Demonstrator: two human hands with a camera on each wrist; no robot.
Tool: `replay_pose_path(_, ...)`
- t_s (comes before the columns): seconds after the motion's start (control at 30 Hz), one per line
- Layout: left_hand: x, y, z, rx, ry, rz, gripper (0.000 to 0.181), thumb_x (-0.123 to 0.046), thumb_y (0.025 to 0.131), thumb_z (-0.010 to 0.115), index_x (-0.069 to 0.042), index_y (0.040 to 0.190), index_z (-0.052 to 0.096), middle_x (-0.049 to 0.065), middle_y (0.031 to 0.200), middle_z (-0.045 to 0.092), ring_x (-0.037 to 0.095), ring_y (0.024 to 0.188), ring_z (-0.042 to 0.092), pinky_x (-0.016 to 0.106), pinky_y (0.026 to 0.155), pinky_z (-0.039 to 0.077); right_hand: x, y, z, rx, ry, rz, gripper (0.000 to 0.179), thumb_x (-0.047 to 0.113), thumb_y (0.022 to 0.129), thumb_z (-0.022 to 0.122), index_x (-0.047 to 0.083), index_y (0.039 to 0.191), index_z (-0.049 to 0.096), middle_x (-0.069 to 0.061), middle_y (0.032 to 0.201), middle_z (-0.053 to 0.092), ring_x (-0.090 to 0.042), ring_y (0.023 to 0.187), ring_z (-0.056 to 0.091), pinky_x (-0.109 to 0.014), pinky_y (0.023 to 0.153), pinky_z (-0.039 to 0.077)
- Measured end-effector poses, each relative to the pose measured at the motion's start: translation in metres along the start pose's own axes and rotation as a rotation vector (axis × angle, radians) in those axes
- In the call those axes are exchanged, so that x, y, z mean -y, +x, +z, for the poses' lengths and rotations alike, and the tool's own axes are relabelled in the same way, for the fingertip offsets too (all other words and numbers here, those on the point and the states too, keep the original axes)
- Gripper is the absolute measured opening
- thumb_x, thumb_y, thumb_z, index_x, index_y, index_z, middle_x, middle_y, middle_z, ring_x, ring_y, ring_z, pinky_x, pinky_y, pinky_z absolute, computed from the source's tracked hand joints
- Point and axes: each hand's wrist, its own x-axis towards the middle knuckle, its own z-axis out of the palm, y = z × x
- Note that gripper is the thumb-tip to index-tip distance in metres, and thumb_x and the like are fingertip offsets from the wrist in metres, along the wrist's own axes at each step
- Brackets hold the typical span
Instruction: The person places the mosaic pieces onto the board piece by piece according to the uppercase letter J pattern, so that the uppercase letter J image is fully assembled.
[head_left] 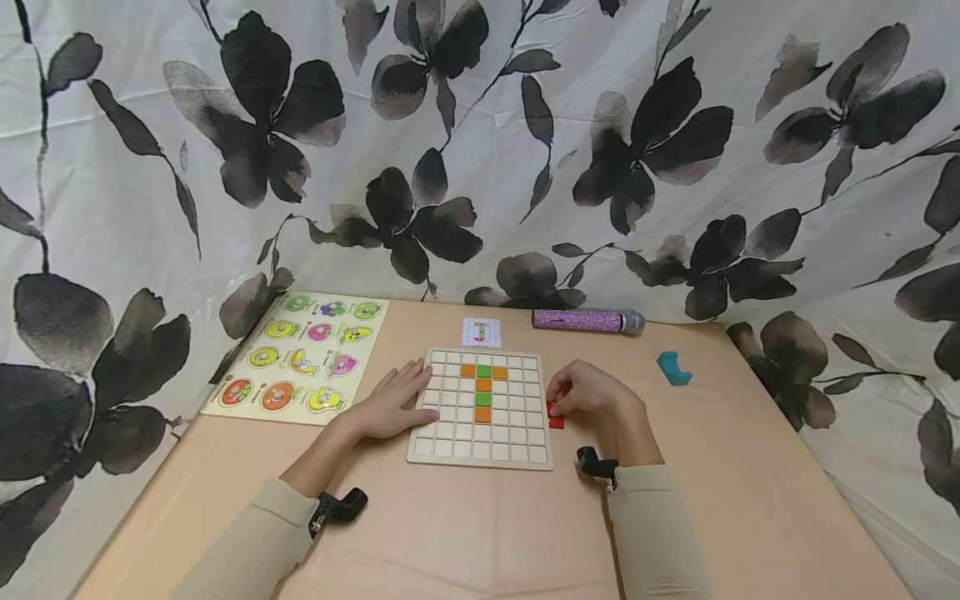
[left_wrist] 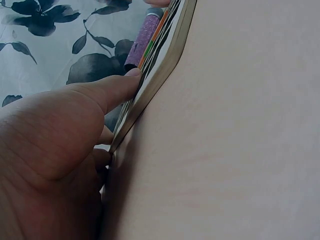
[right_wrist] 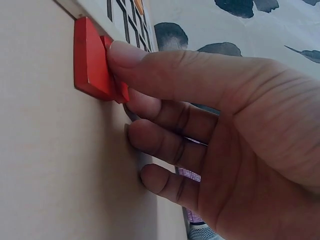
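Observation:
A light wooden grid board (head_left: 480, 452) lies on the table, with several orange and green square tiles (head_left: 483, 385) set in a T shape near its top middle. My left hand (head_left: 392, 402) rests on the board's left edge, fingers extended; in the left wrist view its thumb (left_wrist: 120, 90) touches the rim. Beside the right edge, my right hand (head_left: 597, 395) pinches a red tile (right_wrist: 121, 93) between thumb and index finger. Another red tile (right_wrist: 91, 62) lies against the board next to it. My fingers partly hide the red tiles.
A small pattern card (head_left: 481, 332) lies just beyond the board. A purple glittery microphone (head_left: 577, 321) is behind it to the right, with a teal curved piece (head_left: 673, 368) farther right. At left lies a fruit picture sheet (head_left: 300, 358). A flowered cloth (head_left: 525, 150) hangs behind.

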Motion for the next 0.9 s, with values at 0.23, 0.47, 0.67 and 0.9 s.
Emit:
replay_pose_path(0.23,0.0001,-0.0003,0.0002,-0.002,-0.002,0.002,0.091,-0.050,0.101,0.063,0.003,0.163,0.024,0.025,0.173,0.011,0.041,0.162,0.005,0.061,0.130,0.001,-0.0005,0.0013,0.0017,-0.002,-0.009,0.005,0.010,0.002,0.083,0.085,0.006,0.089,0.078,-0.001,0.078,0.071,-0.017,0.074,0.059,-0.029,0.072,0.051)
replay_pose_path(0.47,0.0009,0.0005,0.0001,0.003,-0.002,0.000,0.090,-0.049,0.101,0.063,0.003,0.163,0.023,0.025,0.173,0.010,0.041,0.162,0.004,0.061,0.130,0.001,-0.0002,0.0010,0.0017,0.007,-0.006,-0.010,0.010,0.000,0.083,0.084,0.005,0.088,0.076,-0.001,0.077,0.068,-0.017,0.073,0.057,-0.029,0.072,0.049)
replay_pose_path(0.67,0.0010,0.0004,0.0002,0.002,-0.004,0.001,0.090,-0.048,0.101,0.063,0.003,0.163,0.023,0.025,0.173,0.010,0.041,0.162,0.004,0.060,0.130,0.001,0.0025,-0.0013,0.0025,0.003,-0.009,-0.004,0.010,0.001,0.084,0.083,0.006,0.088,0.075,-0.002,0.078,0.068,-0.019,0.076,0.057,-0.031,0.074,0.049)
replay_pose_path(0.9,0.0003,0.0001,0.0004,0.002,-0.002,0.001,0.090,-0.048,0.101,0.064,0.003,0.163,0.023,0.025,0.173,0.010,0.041,0.162,0.004,0.060,0.131,0.001,0.0036,-0.0015,0.0035,-0.004,-0.020,0.013,0.010,0.003,0.085,0.083,0.008,0.088,0.075,-0.002,0.080,0.068,-0.021,0.080,0.058,-0.032,0.076,0.049)
